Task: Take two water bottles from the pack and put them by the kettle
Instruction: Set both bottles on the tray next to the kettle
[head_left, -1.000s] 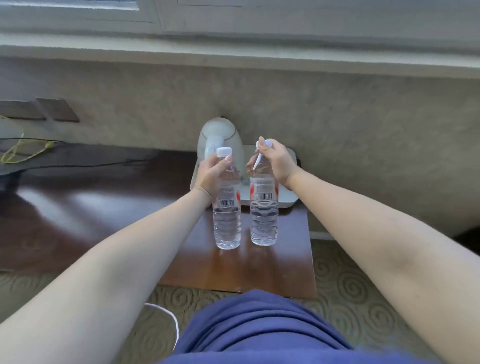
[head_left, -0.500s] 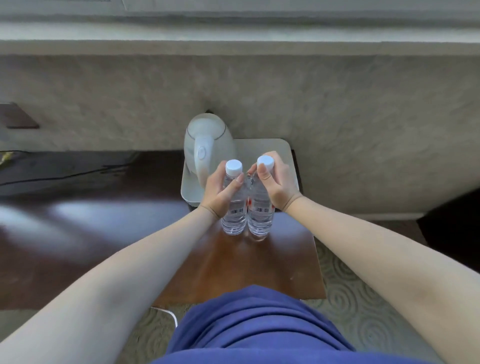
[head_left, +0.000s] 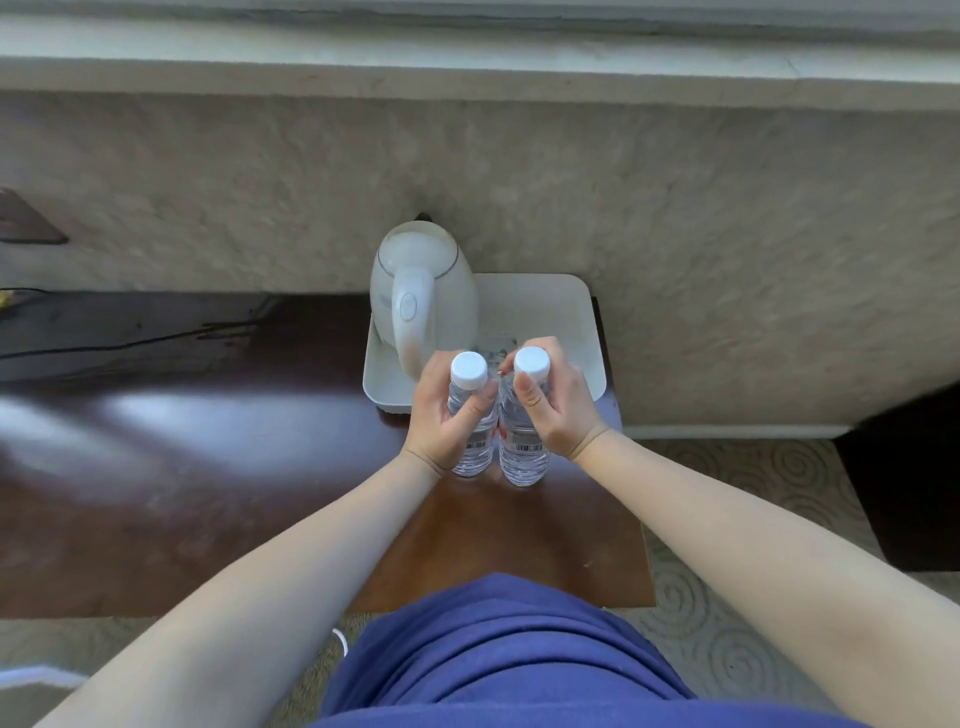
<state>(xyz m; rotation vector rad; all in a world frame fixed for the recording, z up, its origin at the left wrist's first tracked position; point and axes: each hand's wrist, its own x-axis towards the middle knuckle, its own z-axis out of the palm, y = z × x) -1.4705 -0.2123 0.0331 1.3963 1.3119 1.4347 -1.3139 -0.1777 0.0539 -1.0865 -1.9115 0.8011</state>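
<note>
Two clear water bottles with white caps stand upright side by side on the brown wooden table (head_left: 519, 545), just in front of a white tray. My left hand (head_left: 441, 415) grips the left bottle (head_left: 469, 370) around its upper half. The right bottle (head_left: 531, 365) is held the same way by my right hand (head_left: 558, 405). A white kettle (head_left: 421, 291) stands on the left part of the tray (head_left: 566, 322), right behind the bottles. The pack is out of view.
A textured beige wall rises directly behind the tray. The dark glossy table stretches far to the left, with a black cable (head_left: 104, 345) on it. Patterned carpet (head_left: 753, 493) and a dark piece of furniture (head_left: 909, 467) lie to the right.
Both bottles have moved closer together and nearer the tray, and my hands have slid from the caps down onto the bottle bodies. The view has tilted down.
</note>
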